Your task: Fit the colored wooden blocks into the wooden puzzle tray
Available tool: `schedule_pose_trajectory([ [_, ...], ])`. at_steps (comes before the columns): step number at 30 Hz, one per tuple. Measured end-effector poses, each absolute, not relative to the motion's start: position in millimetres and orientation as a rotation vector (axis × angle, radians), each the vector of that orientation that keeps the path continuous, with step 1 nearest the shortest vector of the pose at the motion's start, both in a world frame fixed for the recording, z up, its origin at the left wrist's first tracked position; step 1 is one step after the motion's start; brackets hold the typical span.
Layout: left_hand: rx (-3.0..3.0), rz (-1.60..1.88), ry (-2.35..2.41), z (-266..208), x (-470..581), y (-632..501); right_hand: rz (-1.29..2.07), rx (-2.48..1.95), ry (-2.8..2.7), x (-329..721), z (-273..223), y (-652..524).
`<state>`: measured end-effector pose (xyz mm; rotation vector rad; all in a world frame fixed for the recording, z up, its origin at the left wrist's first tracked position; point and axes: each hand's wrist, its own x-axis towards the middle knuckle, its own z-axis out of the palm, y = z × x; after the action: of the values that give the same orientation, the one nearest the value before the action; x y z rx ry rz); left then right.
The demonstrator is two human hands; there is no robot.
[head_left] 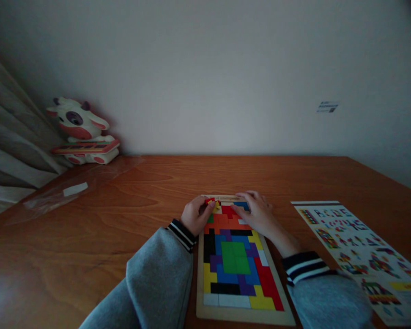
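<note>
Your two hands work at the far end of a wooden puzzle board (239,315), which lies flat near the middle of the brown surface (150,183), its long sides running from near you toward the far edge. Your left hand (194,215) is at the board's far left corner, its grip pinched on small red and yellow pieces (217,205) between thumb and forefinger (the fingers partly hide their shapes). Your right hand (258,214) reaches over the board's far right corner, its grip loose, thumb and forefinger spread apart around a blue piece (241,206); whether they press on it you cannot tell from here. Nearer you, the board is packed with coloured blocks: a row of orange, then black, blue, purple, yellow, white and red ones about a green square (235,258). Both arms wear grey sleeves (160,274) with black-and-white striped cuffs.

Toward the right edge of the surface, beside your right arm, lies a printed sheet (359,246) of colourful block figures. At the far left corner stands a toy cow with a keyboard (84,132), next to a curtain (7,123). A clear plastic wrapper (99,176) with a white label stretches along the left edge. A pale wall (205,77) rises behind the far edge.
</note>
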<state>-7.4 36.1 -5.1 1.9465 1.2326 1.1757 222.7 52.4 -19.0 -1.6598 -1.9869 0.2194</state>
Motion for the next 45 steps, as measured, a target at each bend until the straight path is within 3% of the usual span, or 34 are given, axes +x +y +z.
schedule_pose_trajectory([
  [6,1.934,1.159,1.289,-9,-8,38,0.368,-1.473,-2.000,243,-15,61],
  [29,1.392,1.227,1.151,-11,-10,47,0.020,-1.504,-2.144,230,-7,57],
  [39,0.958,1.422,1.055,-20,-12,60,0.285,-1.218,-2.298,241,-6,56],
  [45,1.119,1.484,1.100,-20,-12,58,0.239,-1.272,-2.275,241,-8,60],
])
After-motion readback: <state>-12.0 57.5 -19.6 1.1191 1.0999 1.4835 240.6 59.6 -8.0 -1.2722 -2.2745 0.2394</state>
